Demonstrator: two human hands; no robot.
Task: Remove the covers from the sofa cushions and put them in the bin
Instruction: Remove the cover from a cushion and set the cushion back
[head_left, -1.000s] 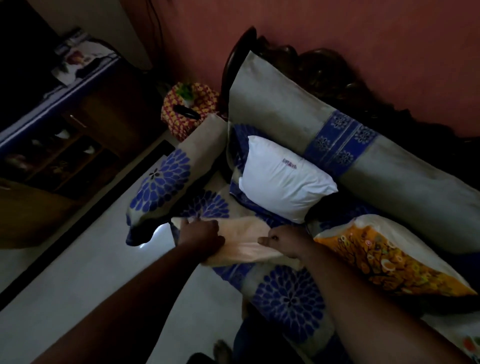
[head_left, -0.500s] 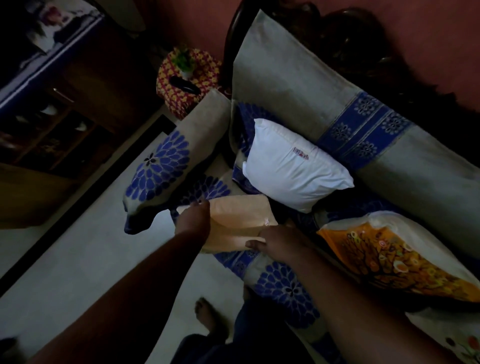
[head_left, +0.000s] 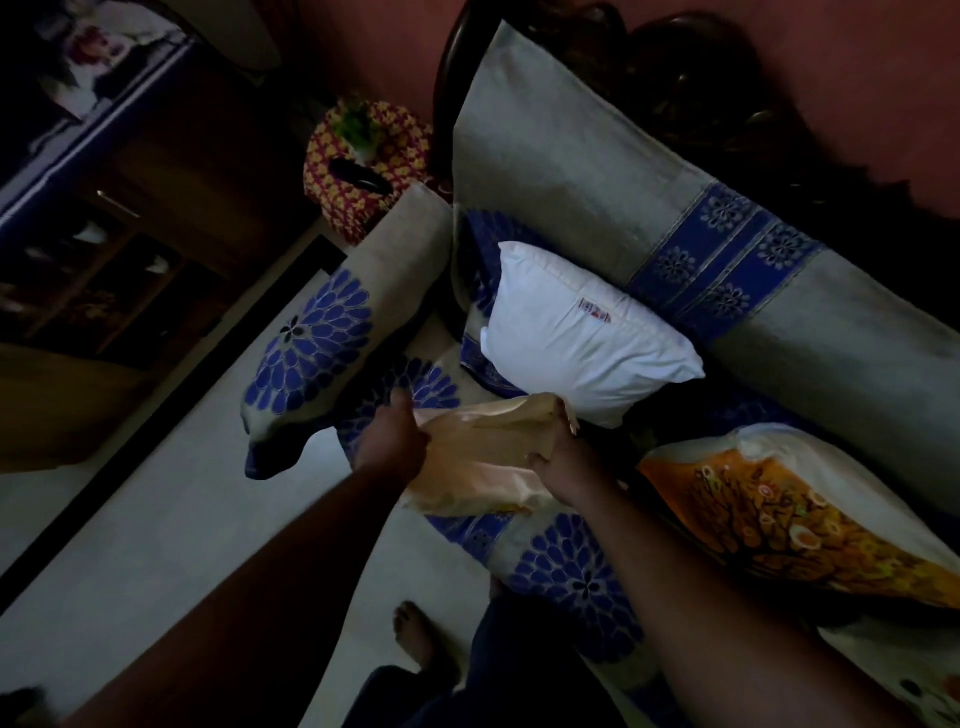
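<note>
Dim light covers the sofa (head_left: 571, 171), which is draped in grey cloth with blue flower prints and stands against a reddish wall (head_left: 857, 78). I take the bare white cushion (head_left: 587, 343) on the seat as my landmark. Just in front of it, at the seat's front edge, I hold the removed cream cover (head_left: 483, 462) between both hands. My left hand (head_left: 392, 441) grips the cover's left side with fingers curled into the cloth. My right hand (head_left: 558, 457) pinches the cover's upper right corner, fingertips raised close to the white cushion's lower edge. To the right of the white cushion lies a cushion still in its orange patterned cover (head_left: 779, 519). Left of it runs the sofa's armrest (head_left: 353, 322), and beyond that stands a red and yellow woven basket (head_left: 363, 166). My bare foot (head_left: 415, 634) rests on the pale floor (head_left: 156, 519) below.
</note>
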